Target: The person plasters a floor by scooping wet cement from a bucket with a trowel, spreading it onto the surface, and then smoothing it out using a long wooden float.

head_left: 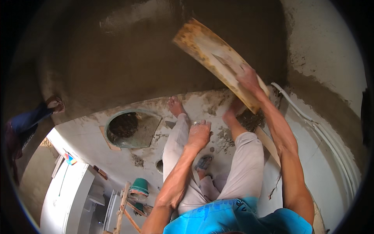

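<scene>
"Starting from the left, what is around you?"

"A co-worker's hand (58,105) is at the brown, plastered wall (117,66). Next, a green tub (113,141) with dark material inside rests on the pale floor (89,130)."

"And your grips?"

"My left grip (199,136) hovers over my legs, fingers curled; I cannot tell whether it has hold of anything. Farther right, a long, stained board (202,45) slants before the wall, and my right grip (249,80) is closed around its handle (227,64). Whether the board touches the wall, I cannot tell. White pipes (331,142) run along the far right."
</scene>
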A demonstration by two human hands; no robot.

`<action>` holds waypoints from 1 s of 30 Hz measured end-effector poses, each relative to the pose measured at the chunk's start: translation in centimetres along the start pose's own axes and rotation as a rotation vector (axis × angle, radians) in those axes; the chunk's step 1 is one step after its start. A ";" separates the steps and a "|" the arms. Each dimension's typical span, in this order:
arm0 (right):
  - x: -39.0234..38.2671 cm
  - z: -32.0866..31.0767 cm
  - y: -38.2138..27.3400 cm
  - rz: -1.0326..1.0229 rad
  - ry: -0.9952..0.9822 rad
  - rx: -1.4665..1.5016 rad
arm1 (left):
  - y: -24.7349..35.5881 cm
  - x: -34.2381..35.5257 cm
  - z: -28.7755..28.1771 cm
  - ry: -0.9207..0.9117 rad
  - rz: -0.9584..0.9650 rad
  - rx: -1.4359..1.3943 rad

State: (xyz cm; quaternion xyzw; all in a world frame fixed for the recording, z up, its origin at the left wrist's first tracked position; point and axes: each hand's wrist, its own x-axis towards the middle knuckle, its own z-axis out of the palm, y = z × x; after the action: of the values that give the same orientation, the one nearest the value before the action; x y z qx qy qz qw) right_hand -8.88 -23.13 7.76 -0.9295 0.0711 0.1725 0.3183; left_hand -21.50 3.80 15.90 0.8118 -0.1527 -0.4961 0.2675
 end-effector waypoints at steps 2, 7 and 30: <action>1.3 6.1 -0.8 -0.017 0.027 0.092 | -2.1 0.3 -0.3 -0.062 -0.026 -0.011; 5.5 18.8 -5.1 0.075 -0.132 0.087 | -3.4 1.1 -3.3 -0.044 -0.045 -0.070; 18.6 23.6 -8.1 0.310 0.094 0.090 | -2.8 2.9 -8.1 0.104 -0.054 -0.116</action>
State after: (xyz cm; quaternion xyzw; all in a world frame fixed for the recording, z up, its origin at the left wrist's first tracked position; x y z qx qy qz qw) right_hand 3.88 -2.66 -11.84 -0.8991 0.2362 0.1724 0.3257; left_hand -13.03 6.83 15.12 0.8235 -0.0876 -0.4683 0.3079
